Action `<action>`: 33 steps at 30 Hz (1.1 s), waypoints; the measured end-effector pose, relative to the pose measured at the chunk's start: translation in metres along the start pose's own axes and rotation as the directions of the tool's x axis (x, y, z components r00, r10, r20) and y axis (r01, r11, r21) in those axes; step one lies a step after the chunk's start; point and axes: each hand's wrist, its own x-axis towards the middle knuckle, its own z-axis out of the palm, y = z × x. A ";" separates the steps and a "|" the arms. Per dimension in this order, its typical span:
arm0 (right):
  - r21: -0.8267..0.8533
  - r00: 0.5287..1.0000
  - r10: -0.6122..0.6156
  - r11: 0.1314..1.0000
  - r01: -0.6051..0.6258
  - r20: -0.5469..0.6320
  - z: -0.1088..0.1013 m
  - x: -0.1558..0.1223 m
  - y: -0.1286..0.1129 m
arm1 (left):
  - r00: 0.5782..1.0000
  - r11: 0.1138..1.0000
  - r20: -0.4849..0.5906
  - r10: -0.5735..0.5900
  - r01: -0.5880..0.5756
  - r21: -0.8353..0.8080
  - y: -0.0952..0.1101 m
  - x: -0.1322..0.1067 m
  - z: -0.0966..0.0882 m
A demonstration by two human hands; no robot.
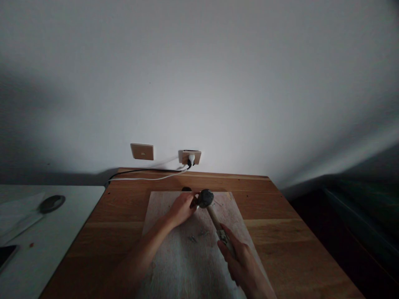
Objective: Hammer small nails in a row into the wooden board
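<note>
My right hand (241, 259) is wrapped round the handle of a hammer (214, 217). The hammer has a dark, rounded head (206, 198) and a light wooden shaft with a mottled grip. Beside that head, my left hand (183, 207) has its fingers closed together over the far part of a pale, worn board (187, 265). What those fingertips pinch is partly behind the hammer head and too small to make out. Small thin metal pieces that look like nails (192, 238) lie loose on the board in front of my left hand, with a few more (219, 203) right of the hammer head.
The board lies on a brown wooden table (274, 241) against a white wall. A plug sits in a wall socket (191, 158), its cables (149, 179) running left along the table's back edge. At left, a white table (77, 207) bears a dark round object (52, 204).
</note>
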 end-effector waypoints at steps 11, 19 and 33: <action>-0.061 1.000 -0.014 0.998 0.014 0.006 0.003 0.003 0.020 | 1.000 1.000 0.019 -0.017 0.017 -0.025 0.000 0.000 0.000; -0.069 0.991 -0.047 0.997 0.039 -0.124 -0.006 -0.017 0.070 | 0.980 0.983 0.180 0.090 -0.117 0.145 0.026 -0.010 -0.021; -0.184 0.994 -0.073 0.981 0.058 -0.075 -0.005 -0.020 0.079 | 0.902 0.966 0.403 0.153 -0.223 0.133 0.045 -0.021 -0.018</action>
